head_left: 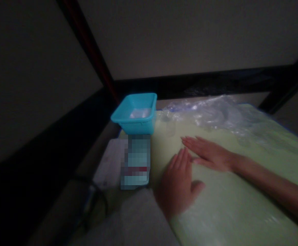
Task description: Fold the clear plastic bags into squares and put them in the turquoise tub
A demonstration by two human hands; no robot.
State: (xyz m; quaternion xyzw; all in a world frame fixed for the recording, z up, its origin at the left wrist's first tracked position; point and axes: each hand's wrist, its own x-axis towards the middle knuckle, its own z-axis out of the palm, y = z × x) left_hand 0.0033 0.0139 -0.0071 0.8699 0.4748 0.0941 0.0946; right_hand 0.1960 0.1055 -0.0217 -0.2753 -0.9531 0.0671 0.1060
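Both hands lie over a pale green table surface point(230, 208) that has a plastic-like sheen. My left hand point(178, 182), coming out of a grey sleeve point(143, 218), rests flat with its thumb apart and holds nothing. Just beyond it, my right hand point(210, 152) is stretched out flat, palm down, its fingertips pointing left near the left hand's fingers. Clear crumpled plastic sheeting point(215, 112) spreads across the far part of the surface. A faint clear patch point(170, 129) shows ahead of the fingers.
At the far left corner stands a turquoise plastic basin point(137, 126) with something whitish point(140, 113) inside. In front of it lies a pixelated light-blue item point(138, 157) beside a greyish cloth or sheet point(110, 164). A dark cable point(101, 191) loops at the lower left. Walls with dark beams stand behind.
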